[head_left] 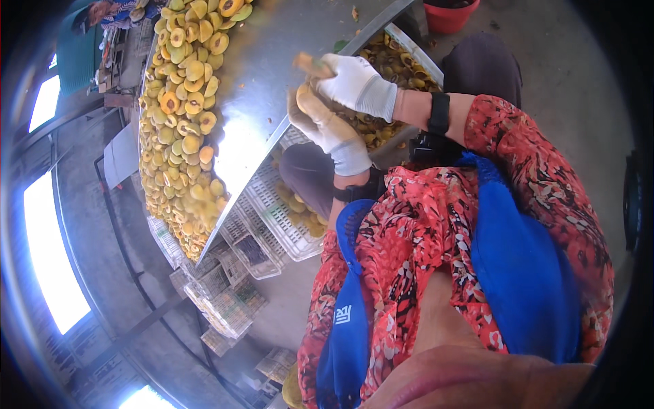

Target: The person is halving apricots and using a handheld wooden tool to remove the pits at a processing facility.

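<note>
Both my hands wear white gloves and meet over the near edge of the metal table (272, 48). My right hand (351, 82) is closed, with a blurred brown-orange piece (313, 66) at its fingertips; whether this is fruit or a stained glove tip I cannot tell. Just below it, my left hand (327, 129) has its fingers curled together, and what they hold, if anything, is hidden. Halved yellow-green fruit (180, 129), apricot-like with orange hollows, lies heaped along the table's far left side. Under my hands stands a crate (413, 49) of darker, brownish fruit pieces.
White slotted crates (286, 228) stand beneath the table edge, one with yellow fruit inside. More stacked crates (218, 300) are on the floor at lower left. A red tub (449, 17) sits at the top right. Another person (122, 13) is at the far upper left.
</note>
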`<action>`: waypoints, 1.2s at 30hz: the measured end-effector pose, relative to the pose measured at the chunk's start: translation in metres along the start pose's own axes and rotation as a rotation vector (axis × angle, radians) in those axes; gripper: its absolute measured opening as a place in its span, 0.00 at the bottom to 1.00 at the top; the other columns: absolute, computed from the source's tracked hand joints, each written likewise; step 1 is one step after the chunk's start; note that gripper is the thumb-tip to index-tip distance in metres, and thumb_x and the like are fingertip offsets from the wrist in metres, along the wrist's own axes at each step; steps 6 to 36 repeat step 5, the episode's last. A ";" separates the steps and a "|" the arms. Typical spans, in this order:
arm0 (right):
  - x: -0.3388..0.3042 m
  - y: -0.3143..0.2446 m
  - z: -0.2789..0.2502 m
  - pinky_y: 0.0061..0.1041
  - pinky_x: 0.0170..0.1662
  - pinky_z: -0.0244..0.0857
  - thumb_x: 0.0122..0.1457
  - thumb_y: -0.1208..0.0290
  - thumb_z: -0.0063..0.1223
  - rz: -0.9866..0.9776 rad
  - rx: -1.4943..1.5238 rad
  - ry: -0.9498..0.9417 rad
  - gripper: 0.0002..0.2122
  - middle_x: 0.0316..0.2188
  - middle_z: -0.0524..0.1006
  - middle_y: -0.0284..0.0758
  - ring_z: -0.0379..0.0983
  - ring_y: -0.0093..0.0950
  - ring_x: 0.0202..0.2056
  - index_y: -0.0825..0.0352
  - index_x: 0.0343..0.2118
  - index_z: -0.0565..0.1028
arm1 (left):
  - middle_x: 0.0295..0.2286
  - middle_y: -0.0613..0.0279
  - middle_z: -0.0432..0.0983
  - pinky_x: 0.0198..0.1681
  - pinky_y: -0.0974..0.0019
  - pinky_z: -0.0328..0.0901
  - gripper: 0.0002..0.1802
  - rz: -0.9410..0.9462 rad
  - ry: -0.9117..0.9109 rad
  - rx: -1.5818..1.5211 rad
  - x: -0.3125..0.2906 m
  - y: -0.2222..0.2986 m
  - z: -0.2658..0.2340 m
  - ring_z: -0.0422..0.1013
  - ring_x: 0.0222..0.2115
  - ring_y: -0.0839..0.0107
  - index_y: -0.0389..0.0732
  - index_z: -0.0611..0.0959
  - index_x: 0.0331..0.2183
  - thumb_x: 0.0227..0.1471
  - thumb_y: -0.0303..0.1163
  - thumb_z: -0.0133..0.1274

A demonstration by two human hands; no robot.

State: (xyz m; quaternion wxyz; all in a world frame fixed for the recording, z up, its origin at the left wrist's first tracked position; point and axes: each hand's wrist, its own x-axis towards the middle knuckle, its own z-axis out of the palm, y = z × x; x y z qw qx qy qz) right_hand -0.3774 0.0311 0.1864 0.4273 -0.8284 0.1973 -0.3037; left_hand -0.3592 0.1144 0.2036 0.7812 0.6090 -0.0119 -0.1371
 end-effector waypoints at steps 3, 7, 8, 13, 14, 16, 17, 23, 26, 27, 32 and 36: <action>0.003 -0.009 -0.027 0.18 0.15 0.60 0.57 0.69 0.52 0.725 0.991 -0.175 0.08 0.16 0.70 0.29 0.67 0.18 0.15 0.69 0.34 0.72 | 0.46 0.48 0.67 0.49 0.60 0.66 0.30 0.410 -0.123 0.148 0.000 -0.008 -0.012 0.67 0.46 0.61 0.39 0.61 0.56 0.59 0.46 0.46; 0.003 0.009 -0.026 0.18 0.16 0.62 0.57 0.67 0.52 0.731 1.163 -0.224 0.09 0.17 0.71 0.30 0.67 0.20 0.14 0.68 0.36 0.73 | 0.50 0.48 0.62 0.51 0.57 0.65 0.32 0.493 -0.220 0.250 0.006 -0.002 -0.019 0.65 0.48 0.59 0.41 0.59 0.57 0.59 0.50 0.44; 0.003 0.009 -0.026 0.18 0.16 0.62 0.57 0.67 0.52 0.731 1.163 -0.224 0.09 0.17 0.71 0.30 0.67 0.20 0.14 0.68 0.36 0.73 | 0.50 0.48 0.62 0.51 0.57 0.65 0.32 0.493 -0.220 0.250 0.006 -0.002 -0.019 0.65 0.48 0.59 0.41 0.59 0.57 0.59 0.50 0.44; 0.003 0.009 -0.026 0.18 0.16 0.62 0.57 0.67 0.52 0.731 1.163 -0.224 0.09 0.17 0.71 0.30 0.67 0.20 0.14 0.68 0.36 0.73 | 0.50 0.48 0.62 0.51 0.57 0.65 0.32 0.493 -0.220 0.250 0.006 -0.002 -0.019 0.65 0.48 0.59 0.41 0.59 0.57 0.59 0.50 0.44; 0.003 0.009 -0.026 0.18 0.16 0.62 0.57 0.67 0.52 0.731 1.163 -0.224 0.09 0.17 0.71 0.30 0.67 0.20 0.14 0.68 0.36 0.73 | 0.50 0.48 0.62 0.51 0.57 0.65 0.32 0.493 -0.220 0.250 0.006 -0.002 -0.019 0.65 0.48 0.59 0.41 0.59 0.57 0.59 0.50 0.44; 0.003 0.009 -0.026 0.18 0.16 0.62 0.57 0.67 0.52 0.731 1.163 -0.224 0.09 0.17 0.71 0.30 0.67 0.20 0.14 0.68 0.36 0.73 | 0.50 0.48 0.62 0.51 0.57 0.65 0.32 0.493 -0.220 0.250 0.006 -0.002 -0.019 0.65 0.48 0.59 0.41 0.59 0.57 0.59 0.50 0.44; 0.003 0.009 -0.026 0.18 0.16 0.62 0.57 0.67 0.52 0.731 1.163 -0.224 0.09 0.17 0.71 0.30 0.67 0.20 0.14 0.68 0.36 0.73 | 0.50 0.48 0.62 0.51 0.57 0.65 0.32 0.493 -0.220 0.250 0.006 -0.002 -0.019 0.65 0.48 0.59 0.41 0.59 0.57 0.59 0.50 0.44; 0.003 0.009 -0.026 0.18 0.16 0.62 0.57 0.67 0.52 0.731 1.163 -0.224 0.09 0.17 0.71 0.30 0.67 0.20 0.14 0.68 0.36 0.73 | 0.50 0.48 0.62 0.51 0.57 0.65 0.32 0.493 -0.220 0.250 0.006 -0.002 -0.019 0.65 0.48 0.59 0.41 0.59 0.57 0.59 0.50 0.44; 0.003 0.009 -0.026 0.18 0.16 0.62 0.57 0.67 0.52 0.731 1.163 -0.224 0.09 0.17 0.71 0.30 0.67 0.20 0.14 0.68 0.36 0.73 | 0.50 0.48 0.62 0.51 0.57 0.65 0.32 0.493 -0.220 0.250 0.006 -0.002 -0.019 0.65 0.48 0.59 0.41 0.59 0.57 0.59 0.50 0.44; 0.003 0.009 -0.026 0.18 0.16 0.62 0.57 0.67 0.52 0.731 1.163 -0.224 0.09 0.17 0.71 0.30 0.67 0.20 0.14 0.68 0.36 0.73 | 0.50 0.48 0.62 0.51 0.57 0.65 0.32 0.493 -0.220 0.250 0.006 -0.002 -0.019 0.65 0.48 0.59 0.41 0.59 0.57 0.59 0.50 0.44; 0.003 0.009 -0.026 0.18 0.16 0.62 0.57 0.67 0.52 0.731 1.163 -0.224 0.09 0.17 0.71 0.30 0.67 0.20 0.14 0.68 0.36 0.73 | 0.50 0.48 0.62 0.51 0.57 0.65 0.32 0.493 -0.220 0.250 0.006 -0.002 -0.019 0.65 0.48 0.59 0.41 0.59 0.57 0.59 0.50 0.44; 0.003 0.009 -0.026 0.18 0.16 0.62 0.57 0.67 0.52 0.731 1.163 -0.224 0.09 0.17 0.71 0.30 0.67 0.20 0.14 0.68 0.36 0.73 | 0.50 0.48 0.62 0.51 0.57 0.65 0.32 0.493 -0.220 0.250 0.006 -0.002 -0.019 0.65 0.48 0.59 0.41 0.59 0.57 0.59 0.50 0.44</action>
